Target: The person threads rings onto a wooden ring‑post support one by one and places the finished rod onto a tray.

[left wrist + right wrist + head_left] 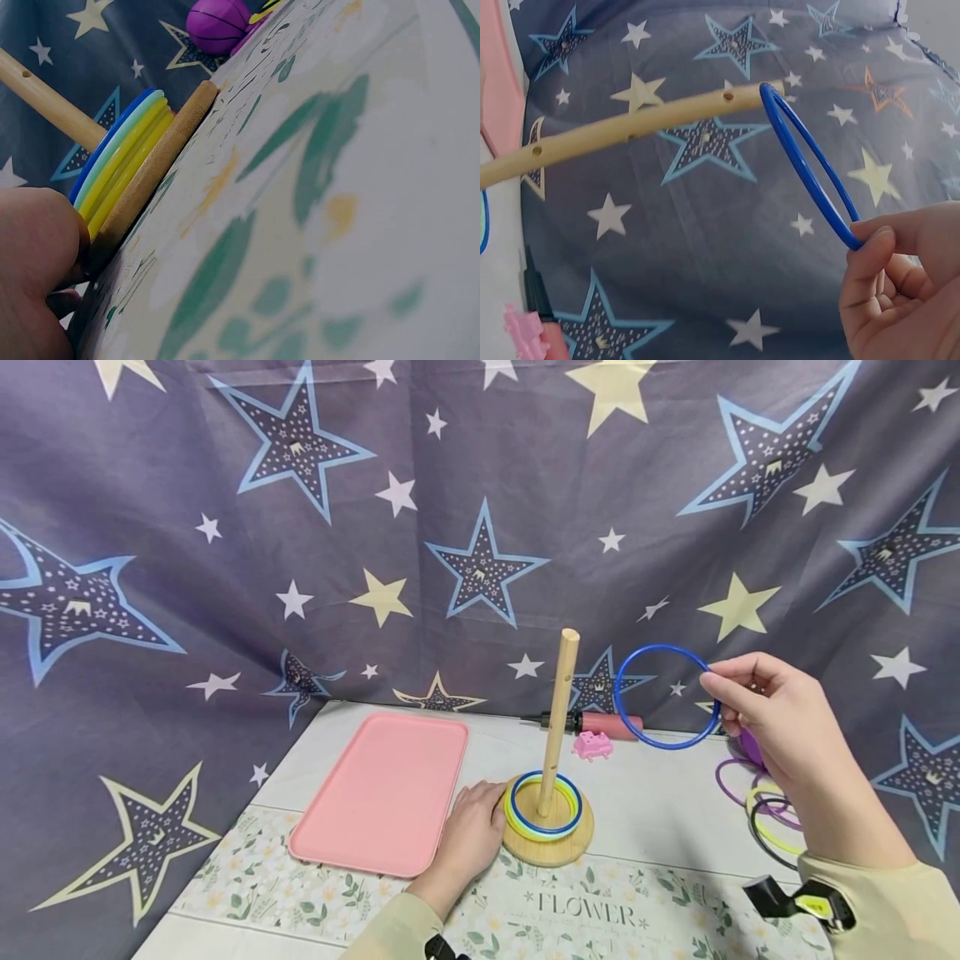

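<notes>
Head view: right hand [772, 710], raised right of centre, pinches a blue ring [664, 697] between thumb and fingertips at the ring's right edge; the ring is held upright in the air, just right of the wooden peg [558, 720] and near its top, not over it. Left hand [472, 833] rests on the table, fingers relaxed and touching the left edge of the round wooden base [553, 850], which carries stacked rings [545, 806] in blue, pale green and yellow around the peg. Pink tray [382, 789] lies left of the left hand, touching it or just beside. Far side: pink hand pump [600, 723] and a small pink block [592, 745] behind the peg. Loose rings [765, 810], purple, yellow and black, lie near right, partly hidden by the right forearm. The floral mat [600, 910] at the near edge reads "FLOWER". Star-printed cloth [300, 527] forms the backdrop. Left wrist view: the left hand [34, 277] presses against the base's rim [154, 169]; stacked rings [120, 154] sit on top; a purple ball [219, 24] lies far off. Right wrist view: thumb and forefinger [866, 259] clamp the blue ring [806, 165], whose far edge lies at the peg tip [769, 91].
</notes>
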Tool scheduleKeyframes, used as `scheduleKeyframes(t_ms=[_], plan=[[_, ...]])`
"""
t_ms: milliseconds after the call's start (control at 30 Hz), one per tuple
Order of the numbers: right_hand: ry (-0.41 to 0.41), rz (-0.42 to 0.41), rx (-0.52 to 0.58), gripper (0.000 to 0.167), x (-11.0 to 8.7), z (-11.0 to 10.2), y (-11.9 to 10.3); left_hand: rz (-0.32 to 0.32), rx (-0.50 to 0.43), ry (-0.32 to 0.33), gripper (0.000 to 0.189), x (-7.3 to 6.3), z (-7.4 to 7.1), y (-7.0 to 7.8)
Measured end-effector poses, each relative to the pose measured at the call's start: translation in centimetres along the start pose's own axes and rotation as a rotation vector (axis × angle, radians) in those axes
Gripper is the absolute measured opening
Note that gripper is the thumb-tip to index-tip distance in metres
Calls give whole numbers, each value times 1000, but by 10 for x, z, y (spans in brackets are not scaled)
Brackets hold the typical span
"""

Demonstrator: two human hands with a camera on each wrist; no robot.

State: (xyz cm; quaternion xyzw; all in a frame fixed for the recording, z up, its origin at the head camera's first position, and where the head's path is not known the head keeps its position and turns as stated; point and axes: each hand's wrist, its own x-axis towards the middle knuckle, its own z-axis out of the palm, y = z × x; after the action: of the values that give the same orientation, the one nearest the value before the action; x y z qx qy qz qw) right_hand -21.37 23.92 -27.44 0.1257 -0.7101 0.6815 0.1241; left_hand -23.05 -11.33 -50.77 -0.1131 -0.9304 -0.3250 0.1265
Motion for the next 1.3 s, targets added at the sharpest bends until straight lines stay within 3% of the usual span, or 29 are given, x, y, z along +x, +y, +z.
scheduleKeyframes(t_ms=[167,800,1300], plan=[[-17,-46,70,10,5,16,-10,-7,-9,2,38,0,-1,0],[-26,-107,25,7,26,63,-29,-2,5,-1,38,0,0,-2],[-3,-29,-11,8,36,87,-15,11,-9,1,39,-1,-1,1]])
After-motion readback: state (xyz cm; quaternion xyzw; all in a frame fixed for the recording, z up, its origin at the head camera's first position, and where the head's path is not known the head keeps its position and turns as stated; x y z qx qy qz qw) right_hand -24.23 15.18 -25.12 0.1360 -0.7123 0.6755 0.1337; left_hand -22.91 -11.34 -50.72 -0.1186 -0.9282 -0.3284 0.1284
